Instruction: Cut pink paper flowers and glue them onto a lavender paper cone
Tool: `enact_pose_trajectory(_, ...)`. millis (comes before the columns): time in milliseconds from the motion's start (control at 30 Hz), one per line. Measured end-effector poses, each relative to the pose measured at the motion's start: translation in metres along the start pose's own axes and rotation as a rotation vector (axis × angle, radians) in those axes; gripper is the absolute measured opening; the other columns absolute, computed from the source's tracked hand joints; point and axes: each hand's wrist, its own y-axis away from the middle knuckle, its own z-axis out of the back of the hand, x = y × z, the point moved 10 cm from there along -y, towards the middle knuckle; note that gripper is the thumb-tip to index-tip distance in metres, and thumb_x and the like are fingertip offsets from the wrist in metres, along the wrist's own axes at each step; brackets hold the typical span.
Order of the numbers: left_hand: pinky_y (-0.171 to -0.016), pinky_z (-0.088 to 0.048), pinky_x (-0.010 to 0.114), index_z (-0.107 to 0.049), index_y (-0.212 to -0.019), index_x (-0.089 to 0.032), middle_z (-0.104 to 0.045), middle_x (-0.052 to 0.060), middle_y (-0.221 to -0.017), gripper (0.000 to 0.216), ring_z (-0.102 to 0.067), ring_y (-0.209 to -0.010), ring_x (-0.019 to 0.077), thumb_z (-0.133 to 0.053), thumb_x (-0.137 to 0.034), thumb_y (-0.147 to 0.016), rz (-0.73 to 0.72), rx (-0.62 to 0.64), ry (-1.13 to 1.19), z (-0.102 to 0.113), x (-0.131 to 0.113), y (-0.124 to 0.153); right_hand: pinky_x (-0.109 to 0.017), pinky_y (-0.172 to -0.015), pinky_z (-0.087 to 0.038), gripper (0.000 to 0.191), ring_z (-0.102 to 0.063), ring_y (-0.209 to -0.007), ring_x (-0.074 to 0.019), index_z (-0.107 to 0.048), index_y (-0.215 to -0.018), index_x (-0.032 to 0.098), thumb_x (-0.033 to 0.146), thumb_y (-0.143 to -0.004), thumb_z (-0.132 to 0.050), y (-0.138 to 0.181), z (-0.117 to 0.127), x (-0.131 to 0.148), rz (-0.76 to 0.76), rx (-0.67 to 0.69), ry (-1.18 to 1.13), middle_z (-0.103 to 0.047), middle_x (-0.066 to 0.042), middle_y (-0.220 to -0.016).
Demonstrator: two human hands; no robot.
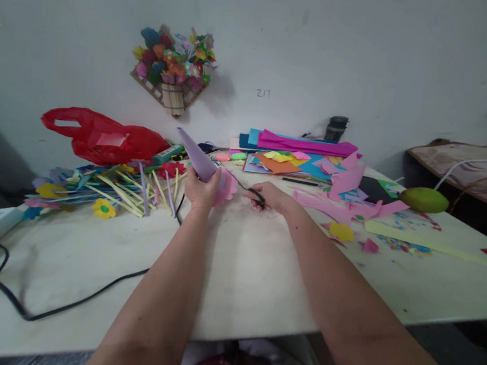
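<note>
Left hand [201, 189] clasps purple paper cone [196, 155] with pink paper flower [226, 186], raised above worktop [241, 276]. Right hand [270, 197] closed round black-handled scissors [256, 195], resting on worktop beside flower.

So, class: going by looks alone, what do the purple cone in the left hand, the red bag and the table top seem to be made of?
Purple cone: matte craft paper or thin foam sheet, rolled smooth; which one is unclear. Left hand grips its base.
Red bag: thin plastic film, glossy and crumpled, with cut-out handles.
Table top: pale hard board, perhaps laminate, faintly sheened and stained.
</note>
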Motion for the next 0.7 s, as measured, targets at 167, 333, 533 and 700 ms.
enact_pose_trajectory(167, -0.068, -0.045, 0.033, -0.046, -0.083, -0.023, -0.057, 0.000, -0.074, 0.043, -0.061, -0.079, 0.0219, -0.077, -0.045, -0.060, -0.031, 0.015, 0.022, -0.0012, -0.0017, -0.0007, -0.017, -0.033, -0.025, 0.022, -0.046, -0.034, -0.0056, -0.059, -0.072, 0.014, 0.032, -0.085, -0.064, -0.0016, 0.0016, -0.0033, 0.006, 0.015, 0.020, -0.056, 0.004, -0.047)
enact_pose_trajectory(333, -0.066, -0.043, 0.032, -0.046, -0.083, -0.022, -0.056, 0.001, -0.073, 0.043, -0.059, -0.078, 0.0205, -0.076, -0.045, -0.062, -0.048, 0.036, 0.023, -0.0025, -0.0026, -0.0007, -0.017, -0.034, -0.028, 0.025, -0.046, -0.035, -0.0059, -0.060, -0.072, 0.014, 0.036, -0.083, -0.066, -0.0027, 0.0015, -0.0047, 0.004, 0.031, 0.025, -0.055, 0.004, -0.046)
enact_pose_trajectory(533, -0.066, -0.043, 0.033, -0.047, -0.083, -0.022, -0.055, 0.001, -0.073, 0.043, -0.059, -0.078, 0.0210, -0.075, -0.047, -0.062, -0.064, 0.033, -0.001, -0.0030, -0.0036, -0.0007, -0.017, -0.037, -0.033, 0.018, -0.043, -0.033, -0.0054, -0.061, -0.074, 0.014, 0.028, -0.085, -0.065, -0.0032, 0.0021, -0.0078, -0.030, 0.015, -0.008, -0.053, 0.005, -0.045)
enact_pose_trajectory(700, -0.067, -0.045, 0.033, -0.047, -0.082, -0.022, -0.054, 0.001, -0.071, 0.043, -0.060, -0.079, 0.0214, -0.076, -0.047, -0.062, -0.074, 0.041, 0.001, -0.0029, -0.0068, 0.0001, -0.017, -0.037, -0.032, 0.021, -0.041, -0.034, -0.0048, -0.060, -0.073, 0.014, 0.031, -0.081, -0.070, -0.0027, 0.0031, -0.0059, -0.011, 0.004, 0.028, -0.052, 0.005, -0.045)
